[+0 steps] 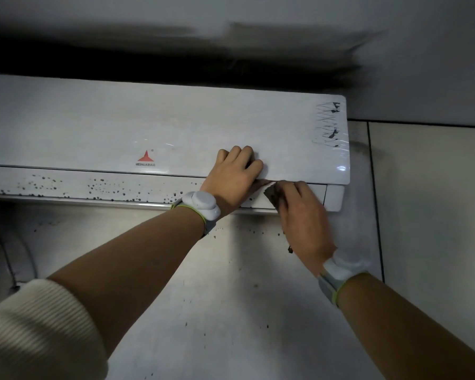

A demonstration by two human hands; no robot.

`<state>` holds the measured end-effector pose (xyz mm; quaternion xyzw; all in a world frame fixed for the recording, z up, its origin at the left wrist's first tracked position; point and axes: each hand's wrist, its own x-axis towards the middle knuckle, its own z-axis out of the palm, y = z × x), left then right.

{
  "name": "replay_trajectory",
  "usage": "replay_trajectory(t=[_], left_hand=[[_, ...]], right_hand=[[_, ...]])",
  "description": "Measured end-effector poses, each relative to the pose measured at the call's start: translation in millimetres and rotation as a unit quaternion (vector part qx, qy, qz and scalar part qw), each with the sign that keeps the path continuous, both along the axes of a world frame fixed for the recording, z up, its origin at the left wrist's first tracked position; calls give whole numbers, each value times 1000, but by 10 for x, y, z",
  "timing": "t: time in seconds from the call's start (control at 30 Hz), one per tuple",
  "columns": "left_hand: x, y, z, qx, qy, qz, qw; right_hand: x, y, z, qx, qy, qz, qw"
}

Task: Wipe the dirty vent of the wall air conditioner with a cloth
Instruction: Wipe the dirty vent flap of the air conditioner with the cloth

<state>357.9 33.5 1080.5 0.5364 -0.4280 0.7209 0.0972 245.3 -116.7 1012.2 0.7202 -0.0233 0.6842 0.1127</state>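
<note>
A white wall air conditioner [148,124] with a red logo fills the upper middle of the head view. Its vent flap [93,187] runs along the bottom edge and is covered with dark specks at left and centre. My left hand [232,174] lies flat against the front panel's lower edge, fingers apart, holding nothing. My right hand [299,215] presses a dark brown cloth [273,194] against the right end of the vent. Most of the cloth is hidden under the fingers.
The wall [217,283] below the unit carries scattered dark specks. A dark stain spreads on the wall above the unit. Cream tiles [428,201] with a dark seam stand to the right. A pipe or hose [17,256] runs down at the lower left.
</note>
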Motion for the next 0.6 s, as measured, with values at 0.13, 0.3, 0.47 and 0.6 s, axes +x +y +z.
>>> replay_trajectory(t=[0.13,0.3,0.47,0.6], left_hand=[[2,1,5,3,5,-6,1000],[-15,53,9,24,18,-33,999],[19,304,-30,53,3,-18,998],[232,580,-110,10,3,11,1000]], right_hand=[[11,12,60,-7,-8,6,1000],[-10,94,121,-30,1,27,999],[-41,161,201,-80,78,-52,992],[-96,163,207,-87,100,-42,990]])
